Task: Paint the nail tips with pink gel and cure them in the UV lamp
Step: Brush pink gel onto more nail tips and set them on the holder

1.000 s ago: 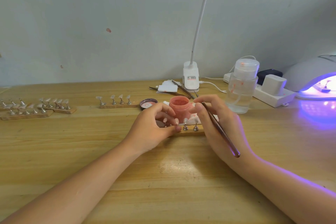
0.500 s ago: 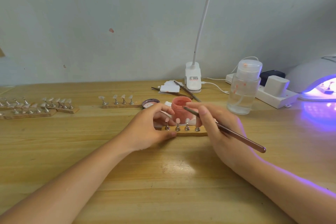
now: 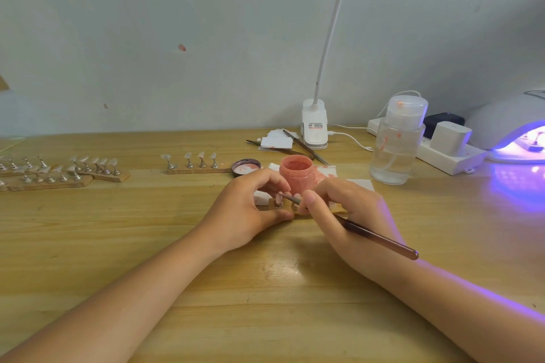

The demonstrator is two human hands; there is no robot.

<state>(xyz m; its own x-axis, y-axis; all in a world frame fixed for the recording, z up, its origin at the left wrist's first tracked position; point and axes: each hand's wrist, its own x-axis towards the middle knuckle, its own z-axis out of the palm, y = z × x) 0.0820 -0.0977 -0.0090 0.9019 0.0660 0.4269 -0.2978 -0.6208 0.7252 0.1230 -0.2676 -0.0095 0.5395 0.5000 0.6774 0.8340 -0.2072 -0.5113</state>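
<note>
An open jar of pink gel point(image 3: 296, 175) stands mid-table, its lid point(image 3: 246, 167) lying just to its left. In front of the jar lies a wooden strip with nail tips on small metal stands point(image 3: 278, 203). My left hand point(image 3: 250, 209) holds this strip's left end between thumb and curled fingers. My right hand point(image 3: 345, 215) pinches a slim brown brush point(image 3: 380, 240), whose tip rests at the leftmost nail tip on the strip. My right hand hides the strip's right part. The UV lamp point(image 3: 514, 132) glows violet at the far right.
Another strip of nail tips point(image 3: 194, 163) lies left of the lid, and several more strips point(image 3: 59, 174) sit at the far left. A clear pump bottle point(image 3: 395, 144), a power strip point(image 3: 448, 153), a clip lamp point(image 3: 315, 127), spare tools and white pads point(image 3: 277, 141) line the back.
My right hand has swung the brush from the jar down to the strip, and its tip has moved left onto a nail tip. My left hand still holds the strip.
</note>
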